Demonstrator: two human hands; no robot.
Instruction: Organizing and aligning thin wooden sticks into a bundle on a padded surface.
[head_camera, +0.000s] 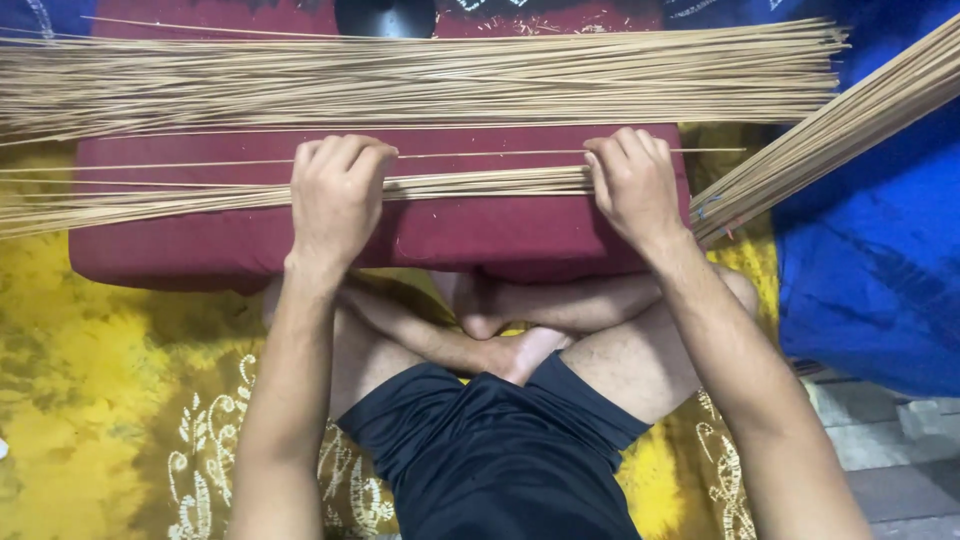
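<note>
1. The landmark is the dark red cushion (470, 235), a low padded block that lies across the picture in front of the person's crossed legs (520, 335).
2. A small bundle of thin sticks (480, 183) lies along the top of the cushion, near its front edge, and it runs out past the cushion's left end.
3. The left hand (338, 195) rests on this small bundle, over the left half of the cushion. Its fingers are curled and close together, pressed down on the sticks; I cannot tell if they go around the sticks.
4. The right hand (632, 185) rests on the right end of the same bundle, over the right half of the cushion. Its fingers are also bent and together, closed on the end of the sticks.
5. One single stick (520, 153) lies just behind the two hands, on the cushion top.
6. A big layer of the same pale sticks (420, 80) is spread along the far edge of the cushion, much wider than the cushion itself.
7. Another thick bundle (840, 130) goes slanted from the right end of the cushion up to the right corner.
8. Under the cushion is a yellow patterned cloth (110, 400); to the right of the cushion is a blue cloth (870, 280).
9. A black round object (385, 15) stands behind the cushion, only partly seen.
</note>
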